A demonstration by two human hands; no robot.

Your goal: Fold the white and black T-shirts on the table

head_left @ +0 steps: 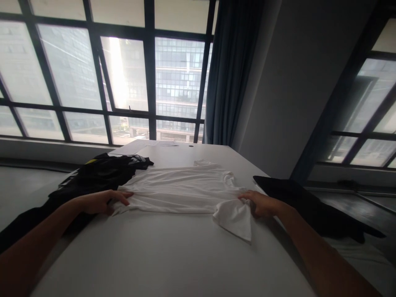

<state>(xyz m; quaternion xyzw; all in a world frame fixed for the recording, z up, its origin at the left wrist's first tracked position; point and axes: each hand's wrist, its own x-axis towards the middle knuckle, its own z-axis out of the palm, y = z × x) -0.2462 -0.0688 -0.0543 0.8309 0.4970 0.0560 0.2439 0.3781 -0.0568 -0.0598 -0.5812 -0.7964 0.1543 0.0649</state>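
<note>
Lying flat across the middle of the white table [161,255]: a white T-shirt [182,189], wrinkled, one sleeve flopped toward the near right. Left hand [100,201] pressed on the shirt's left edge, fingers together and flat, gripping nothing. Right hand [260,204] pinched on the shirt's right edge by the sleeve. Just beside the left hand, a heap of black clothes [99,175]; on the right, another dark garment [303,204]. Far off, papers [133,147] near the window.

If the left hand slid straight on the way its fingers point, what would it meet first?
The left hand points right across the white T-shirt, already touching its edge. Going on, it would probably run over more shirt towards the right hand; depth is uncertain.
</note>
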